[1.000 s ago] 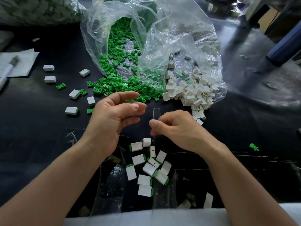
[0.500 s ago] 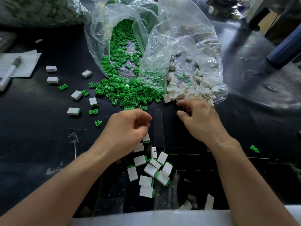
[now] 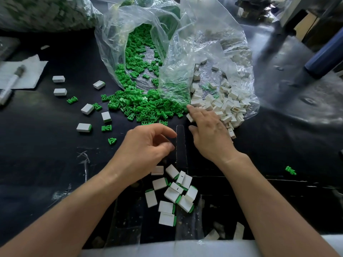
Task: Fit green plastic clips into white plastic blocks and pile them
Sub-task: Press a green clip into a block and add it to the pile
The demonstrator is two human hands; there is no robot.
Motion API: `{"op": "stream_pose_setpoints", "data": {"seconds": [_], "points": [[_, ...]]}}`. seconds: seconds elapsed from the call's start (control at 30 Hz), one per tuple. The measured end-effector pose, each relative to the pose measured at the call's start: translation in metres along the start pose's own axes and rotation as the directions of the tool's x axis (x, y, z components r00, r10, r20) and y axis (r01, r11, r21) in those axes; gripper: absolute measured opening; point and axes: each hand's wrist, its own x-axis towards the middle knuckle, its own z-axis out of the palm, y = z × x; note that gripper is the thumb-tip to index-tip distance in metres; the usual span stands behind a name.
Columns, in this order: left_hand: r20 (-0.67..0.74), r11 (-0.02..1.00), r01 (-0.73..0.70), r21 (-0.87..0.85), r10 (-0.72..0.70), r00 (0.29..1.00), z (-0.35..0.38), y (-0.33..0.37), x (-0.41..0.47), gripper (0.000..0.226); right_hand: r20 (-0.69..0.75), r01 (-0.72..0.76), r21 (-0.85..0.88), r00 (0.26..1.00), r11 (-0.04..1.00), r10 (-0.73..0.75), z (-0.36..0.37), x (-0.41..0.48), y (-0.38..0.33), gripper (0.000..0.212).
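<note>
A hasty grab by the left hand (image 3: pixel 146 145), fingers curled just at six o'clock of the green clips (image 3: pixel 141 106), could flick clips across the bench (image 3: pixel 46 164). The right hand (image 3: pixel 209 134), fingers stretched flat on the white blocks (image 3: pixel 228 106) at one o'clock, may drag extras toward the finished pile (image 3: pixel 171 195) at six o'clock. Whether the left fingers pinch anything is hidden under the hand.

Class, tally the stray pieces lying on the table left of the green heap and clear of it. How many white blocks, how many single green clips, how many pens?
Blocks: 6
Clips: 4 (a fifth, right at the edge of the heap, is left out)
Pen: 1
Total: 11
</note>
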Motion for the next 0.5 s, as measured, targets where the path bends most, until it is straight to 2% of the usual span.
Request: {"op": "stream_pose_setpoints", "data": {"seconds": [0.17,0.27,0.37,0.5], "points": [[-0.005,1.000,0.020,-0.023,-0.020,1.000,0.000,-0.004,0.002,0.026,-0.105,-0.002,0.090,0.994,0.996,0.011,-0.004,-0.004,-0.003,0.047],[-0.045,0.990,0.056,-0.129,-0.062,0.997,-0.001,-0.005,0.003,0.019,-0.142,0.041,0.315,0.990,0.948,0.004,-0.010,-0.009,-0.009,0.047],[-0.068,0.952,0.094,-0.291,-0.118,0.991,-0.002,-0.003,0.004,0.016,-0.209,0.193,0.407,0.971,0.893,-0.115,-0.011,-0.018,-0.023,0.046],[-0.033,0.928,0.109,-0.355,-0.129,0.991,-0.003,-0.001,0.004,0.018,-0.192,0.323,0.444,0.946,0.836,-0.263,-0.007,-0.025,-0.036,0.042]]}}
